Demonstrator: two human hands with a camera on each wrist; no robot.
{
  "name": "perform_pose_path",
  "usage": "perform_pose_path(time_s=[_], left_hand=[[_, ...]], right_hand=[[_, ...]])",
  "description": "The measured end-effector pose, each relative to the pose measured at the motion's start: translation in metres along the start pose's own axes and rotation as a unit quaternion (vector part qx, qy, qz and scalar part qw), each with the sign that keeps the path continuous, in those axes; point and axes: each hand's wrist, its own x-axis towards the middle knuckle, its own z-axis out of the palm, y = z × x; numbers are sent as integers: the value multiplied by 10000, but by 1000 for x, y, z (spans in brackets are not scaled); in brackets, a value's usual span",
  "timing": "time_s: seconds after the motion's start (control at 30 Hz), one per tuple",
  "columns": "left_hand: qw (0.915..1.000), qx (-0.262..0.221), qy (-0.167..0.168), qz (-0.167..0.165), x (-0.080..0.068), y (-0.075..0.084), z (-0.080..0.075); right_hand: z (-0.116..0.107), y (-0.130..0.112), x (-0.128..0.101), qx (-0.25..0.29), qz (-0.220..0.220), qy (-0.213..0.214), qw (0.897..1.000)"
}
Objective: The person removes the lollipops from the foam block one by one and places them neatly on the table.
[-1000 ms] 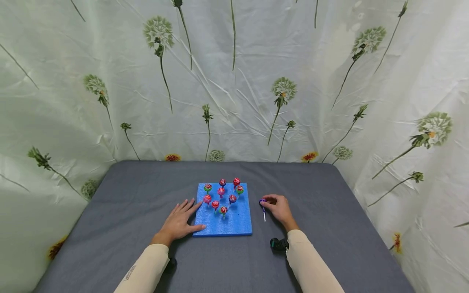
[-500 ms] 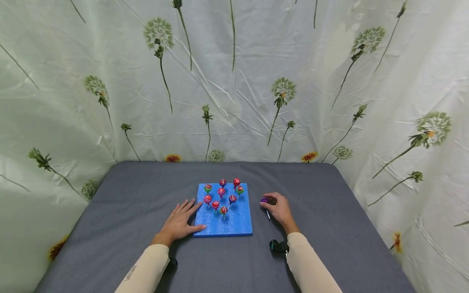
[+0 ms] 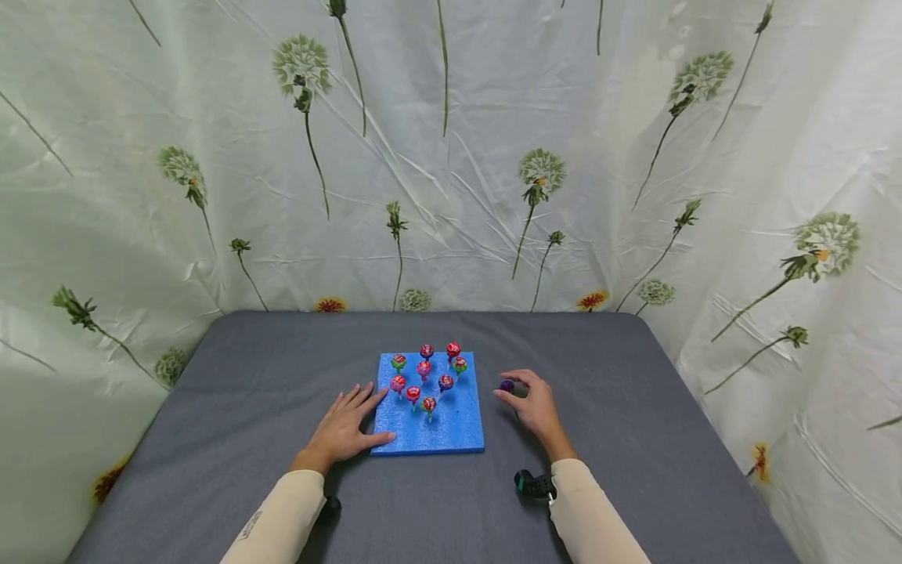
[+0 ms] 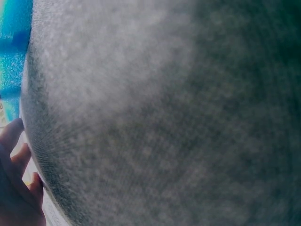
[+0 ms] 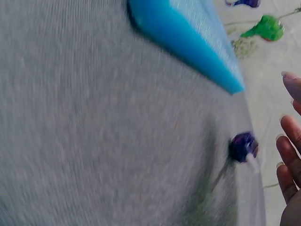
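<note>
A blue foam board (image 3: 454, 431) lies mid-table, with several wrapped lollipops (image 3: 429, 405) standing in it on their sticks. My left hand (image 3: 343, 429) rests spread at the board's left side, index finger and thumb touching it. To the right of the board is a loose purple lollipop (image 3: 506, 385). Around it, my right hand (image 3: 539, 409) has thumb and forefinger parted. In the right wrist view, the purple lollipop (image 5: 243, 147) appears apart from the fingers (image 5: 288, 153), its short white stick partly seen. The left wrist view catches only part of my left hand (image 4: 19, 183).
Grey cloth (image 3: 423, 509) covers the table. Behind it hangs a pale curtain (image 3: 465, 172) printed with dandelions. A black wrist strap (image 3: 533, 484) sits at my right wrist. The board's lollipops are grouped on its far and left parts.
My right thumb and forefinger have parted from the purple lollipop's head. Its stick has swung from pointing towards me to under the hand, mostly hidden now. The left hand stays put.
</note>
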Motion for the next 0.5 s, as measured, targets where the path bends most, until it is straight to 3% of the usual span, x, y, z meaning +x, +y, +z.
perform_pose_path(time_s=[0.23,0.5], left_hand=[[10000,4,10,-10,1,0,-1],[10000,-7,27,12,0,-1,0]], right_hand=[[3,-21,-6,306,197,-156,9992],[18,-37,-17,627,-53,-290,9976]])
